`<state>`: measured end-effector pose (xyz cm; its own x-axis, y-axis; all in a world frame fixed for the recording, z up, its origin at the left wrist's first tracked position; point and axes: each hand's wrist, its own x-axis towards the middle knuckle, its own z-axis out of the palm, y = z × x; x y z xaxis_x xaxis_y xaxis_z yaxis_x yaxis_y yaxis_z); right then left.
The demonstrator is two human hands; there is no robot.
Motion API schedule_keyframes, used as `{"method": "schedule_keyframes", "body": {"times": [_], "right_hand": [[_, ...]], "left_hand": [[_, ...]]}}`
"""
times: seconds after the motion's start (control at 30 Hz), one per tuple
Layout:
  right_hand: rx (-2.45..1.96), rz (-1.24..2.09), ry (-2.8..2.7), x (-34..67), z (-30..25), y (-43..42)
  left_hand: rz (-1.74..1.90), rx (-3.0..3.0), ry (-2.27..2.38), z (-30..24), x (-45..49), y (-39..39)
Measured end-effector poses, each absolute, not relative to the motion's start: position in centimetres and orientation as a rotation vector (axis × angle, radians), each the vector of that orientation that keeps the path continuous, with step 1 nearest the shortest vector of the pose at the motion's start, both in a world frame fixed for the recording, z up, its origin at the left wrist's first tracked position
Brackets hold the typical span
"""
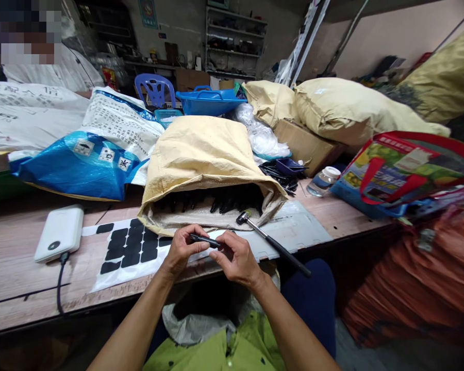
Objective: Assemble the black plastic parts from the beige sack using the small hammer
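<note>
Between my two hands, just over the table's front edge, is a slim black pen-like piece (204, 240). My left hand (183, 248) pinches its left end with thumb and fingers. The fingers of my right hand (237, 257) close round its right end. Right behind them gapes the mouth of a cream woven sack (204, 149), lying on its side with many dark slim pieces inside. A hammer (276, 245) with a black handle rests to the right, its head at the sack's lip and its handle past the table edge.
A sheet of black stickers (133, 245) and a white power bank (60, 234) with a cable lie left on the table (7, 278). A blue-white sack (81, 159) stands behind. To the right are a lidded jar (322, 181), a red-handled bag (398, 170) and a cardboard box (305, 147).
</note>
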<state>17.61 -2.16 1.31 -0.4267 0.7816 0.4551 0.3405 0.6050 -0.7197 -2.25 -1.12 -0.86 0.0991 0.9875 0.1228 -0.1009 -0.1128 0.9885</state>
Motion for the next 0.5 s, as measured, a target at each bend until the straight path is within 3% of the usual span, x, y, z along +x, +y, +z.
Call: {"method": "schedule_keyframes", "body": {"times": [0.17, 0.33, 0.5], "right_hand": [[-0.854, 0.775, -1.977, 18.4, 1.0, -2.3], [-0.856, 1.023, -1.640, 19.7, 0.5, -2.1], [-0.859, 1.168, -1.280, 19.8, -0.8, -1.6]], "left_hand": [[1.149, 1.466, 1.087, 0.0, -2.1, -1.3], [1.247, 1.806, 1.381, 1.7, -0.4, -6.3], [0.807, 1.873, 1.426, -1.8, 2.6, -12.0]]}}
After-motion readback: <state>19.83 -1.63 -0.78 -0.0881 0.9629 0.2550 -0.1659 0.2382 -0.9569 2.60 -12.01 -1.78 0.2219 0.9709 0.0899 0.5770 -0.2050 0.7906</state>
